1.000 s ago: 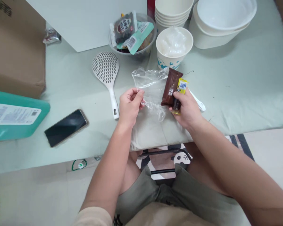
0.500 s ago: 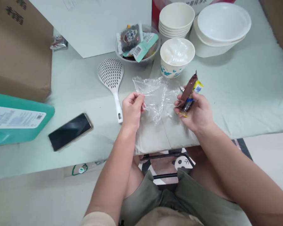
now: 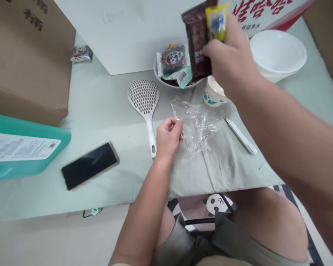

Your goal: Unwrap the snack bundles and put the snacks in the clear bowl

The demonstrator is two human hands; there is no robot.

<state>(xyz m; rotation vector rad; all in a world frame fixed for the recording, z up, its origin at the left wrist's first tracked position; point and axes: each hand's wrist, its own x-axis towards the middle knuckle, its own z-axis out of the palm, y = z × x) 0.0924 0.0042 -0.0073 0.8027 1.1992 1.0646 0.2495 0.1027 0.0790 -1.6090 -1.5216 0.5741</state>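
Observation:
Pinched in my left hand (image 3: 170, 135) is the edge of a crumpled clear plastic bag (image 3: 201, 127), which lies on the cloth-covered table. My right hand (image 3: 229, 55) is raised above the table, closed around a brown snack packet (image 3: 197, 42) and a yellow one (image 3: 217, 23). Behind the packets, a clear bowl (image 3: 158, 75) holds several wrapped snacks. A paper cup with blue leaf print (image 3: 213, 96) stands below my right hand, partly hidden by it. A white-handled knife or cutter (image 3: 241, 136) lies to the right of the bag.
A white slotted ladle (image 3: 144, 98) and a black phone (image 3: 90, 165) lie on the left. Farther left are a green jug (image 3: 48, 142) and a cardboard box (image 3: 30, 70). White bowls (image 3: 278, 51) stand at the back right. A small packet (image 3: 81, 53) lies near the box.
My right hand has moved up and away from the bag with the packets, and the white-handled tool now shows on the table. My left hand keeps its pinch on the bag. The camera view has shifted.

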